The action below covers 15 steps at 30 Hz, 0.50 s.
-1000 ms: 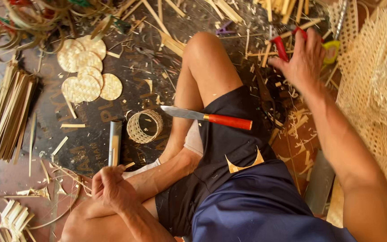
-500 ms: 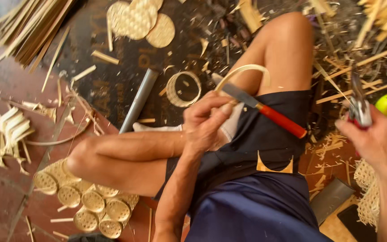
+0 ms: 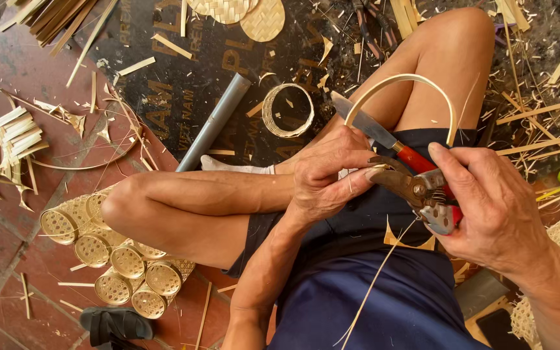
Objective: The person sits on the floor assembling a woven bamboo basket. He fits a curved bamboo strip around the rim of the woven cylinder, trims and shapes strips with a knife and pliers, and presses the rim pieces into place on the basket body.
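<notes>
A bent bamboo strip [image 3: 400, 81] is pinched by the left hand [image 3: 328, 175]; shears [image 3: 416, 188] are gripped by the right hand [image 3: 487, 207]; strip uncut, 7 small baskets [image 3: 115, 259] finished

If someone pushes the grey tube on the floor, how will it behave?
The grey tube looks round and smooth, so it would probably roll sideways. It seems rigid and unlikely to bend. Strips beside it might stop it soon.
</notes>
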Motion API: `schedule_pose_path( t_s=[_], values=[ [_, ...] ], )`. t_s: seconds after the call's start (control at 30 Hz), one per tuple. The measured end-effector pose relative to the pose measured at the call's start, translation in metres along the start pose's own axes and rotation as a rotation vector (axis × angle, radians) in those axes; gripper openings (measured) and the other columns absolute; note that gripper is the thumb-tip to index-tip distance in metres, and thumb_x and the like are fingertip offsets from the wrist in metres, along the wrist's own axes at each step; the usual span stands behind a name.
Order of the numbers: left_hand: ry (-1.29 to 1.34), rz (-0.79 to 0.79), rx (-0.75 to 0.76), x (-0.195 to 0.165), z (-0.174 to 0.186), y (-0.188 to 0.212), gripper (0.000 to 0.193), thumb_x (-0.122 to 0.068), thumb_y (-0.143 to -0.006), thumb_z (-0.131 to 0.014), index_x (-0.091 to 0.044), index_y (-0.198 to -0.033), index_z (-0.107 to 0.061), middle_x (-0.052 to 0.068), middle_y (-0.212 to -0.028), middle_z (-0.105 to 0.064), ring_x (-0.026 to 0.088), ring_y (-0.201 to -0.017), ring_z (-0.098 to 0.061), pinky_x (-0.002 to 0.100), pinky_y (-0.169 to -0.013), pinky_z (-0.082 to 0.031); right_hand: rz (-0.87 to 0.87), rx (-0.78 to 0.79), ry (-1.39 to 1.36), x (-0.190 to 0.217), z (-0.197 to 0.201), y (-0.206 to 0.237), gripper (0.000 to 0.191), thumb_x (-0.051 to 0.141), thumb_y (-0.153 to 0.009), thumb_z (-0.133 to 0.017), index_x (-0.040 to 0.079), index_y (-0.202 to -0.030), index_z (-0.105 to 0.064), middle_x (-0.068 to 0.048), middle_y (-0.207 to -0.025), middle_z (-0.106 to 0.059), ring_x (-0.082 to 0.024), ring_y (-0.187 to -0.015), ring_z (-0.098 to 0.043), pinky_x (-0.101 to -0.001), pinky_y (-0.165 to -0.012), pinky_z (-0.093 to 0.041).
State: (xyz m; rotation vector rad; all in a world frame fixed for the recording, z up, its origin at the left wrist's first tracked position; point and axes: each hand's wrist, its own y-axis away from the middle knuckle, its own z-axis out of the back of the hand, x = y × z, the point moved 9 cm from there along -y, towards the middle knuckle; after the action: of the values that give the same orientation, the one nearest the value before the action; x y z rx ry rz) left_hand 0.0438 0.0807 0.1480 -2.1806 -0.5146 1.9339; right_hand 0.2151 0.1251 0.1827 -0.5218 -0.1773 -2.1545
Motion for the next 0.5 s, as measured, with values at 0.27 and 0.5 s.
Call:
schedule_pose_path(
  t_s=[0.27,0.5],
  values=[
    [0.041,-0.013,-0.03,0.0036,-0.0012,0.0033,0.013,-0.006,-0.096,-0.075,0.002,-0.106,-0.071,0.009,-0.091,-0.066,0.023,-0.084,-0.061,0.037,-0.089,-0.053,-0.029,0.047,-0.046,-0.004,-0.0059,0.0074,0.076,0.015,-0.056,-0.082,-0.001,-0.127,-0.062,-0.014,-0.1,-0.064,-0.033,-0.086,-0.066,-0.0436,-0.078,-0.054],
    [0.084,-0.047,-0.048,0.0028,0.0002,0.0043,0.013,-0.007,-0.096,-0.076,0.002,-0.104,-0.071,0.007,-0.087,-0.064,0.021,-0.078,-0.057,0.039,-0.088,-0.052,0.015,0.062,-0.092,0.005,0.0005,-0.0006,0.078,0.021,-0.058,-0.084,-0.003,-0.128,-0.062,-0.015,-0.101,-0.064,-0.031,-0.082,-0.066,-0.0418,-0.074,-0.054]
  ],
)
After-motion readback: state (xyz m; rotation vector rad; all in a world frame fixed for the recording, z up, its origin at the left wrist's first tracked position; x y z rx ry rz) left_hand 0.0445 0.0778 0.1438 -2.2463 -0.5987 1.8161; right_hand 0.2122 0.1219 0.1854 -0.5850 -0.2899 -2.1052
